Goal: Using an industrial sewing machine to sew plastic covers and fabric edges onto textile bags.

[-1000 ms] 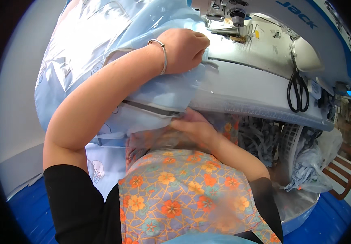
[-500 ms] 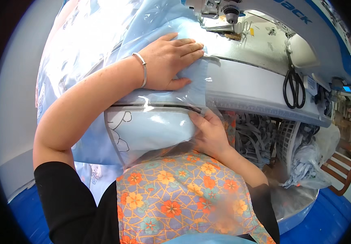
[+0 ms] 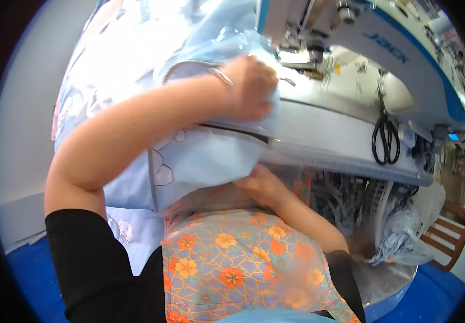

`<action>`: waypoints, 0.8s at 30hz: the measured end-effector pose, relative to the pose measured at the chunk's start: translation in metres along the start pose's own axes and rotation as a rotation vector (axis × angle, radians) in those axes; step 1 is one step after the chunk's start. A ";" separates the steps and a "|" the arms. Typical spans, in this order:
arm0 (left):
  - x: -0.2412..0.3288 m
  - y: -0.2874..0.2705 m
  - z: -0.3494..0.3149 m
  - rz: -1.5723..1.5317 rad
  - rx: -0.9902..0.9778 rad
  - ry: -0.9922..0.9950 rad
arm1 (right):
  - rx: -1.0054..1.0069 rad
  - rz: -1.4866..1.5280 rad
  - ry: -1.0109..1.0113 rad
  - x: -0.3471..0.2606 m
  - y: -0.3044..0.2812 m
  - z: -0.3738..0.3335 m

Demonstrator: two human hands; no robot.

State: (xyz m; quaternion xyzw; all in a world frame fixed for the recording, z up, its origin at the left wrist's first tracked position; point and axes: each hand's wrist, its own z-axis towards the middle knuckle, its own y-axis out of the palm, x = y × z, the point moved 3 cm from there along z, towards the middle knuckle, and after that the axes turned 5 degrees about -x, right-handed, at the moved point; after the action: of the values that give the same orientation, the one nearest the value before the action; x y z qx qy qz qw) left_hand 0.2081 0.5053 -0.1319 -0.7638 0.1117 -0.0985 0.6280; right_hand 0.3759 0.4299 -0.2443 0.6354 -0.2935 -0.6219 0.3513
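Fingers of our left hand [image 3: 251, 89] clench the pale blue fabric [image 3: 205, 159] beside the sewing machine [image 3: 351, 64]; our right hand [image 3: 262, 185], at six o'clock below, pinches its lower edge.

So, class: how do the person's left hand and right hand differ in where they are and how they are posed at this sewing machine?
The left hand is raised on top of the light blue fabric piece, near the sewing machine head; the right hand sits lower, at the fabric's under edge. The left hand is curled, pressing down; the right hand lies flatter, partly hidden by fabric. The left wrist wears a thin bracelet; the right shows none. Both touch the same fabric.
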 end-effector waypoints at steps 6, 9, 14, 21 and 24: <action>0.018 0.023 -0.010 0.048 0.092 -0.130 | 0.294 -0.485 -0.123 0.009 -0.004 -0.002; -0.005 0.032 -0.026 -0.060 0.311 0.051 | 0.475 -1.151 -0.238 -0.026 0.008 -0.028; -0.013 0.035 -0.026 -0.128 0.423 0.112 | 0.605 -0.185 -0.125 -0.088 0.065 -0.040; 0.002 0.014 -0.014 -0.113 0.280 0.112 | 0.679 -0.057 -0.061 -0.008 0.027 -0.036; 0.002 0.020 -0.017 -0.055 0.185 0.044 | 0.611 -0.108 -0.041 -0.005 0.024 -0.038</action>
State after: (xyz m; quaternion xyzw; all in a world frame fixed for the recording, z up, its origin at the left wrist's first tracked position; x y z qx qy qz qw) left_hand 0.2044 0.4854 -0.1485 -0.7029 0.0950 -0.1425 0.6903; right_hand 0.4155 0.4237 -0.2226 0.7137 -0.4394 -0.5353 0.1046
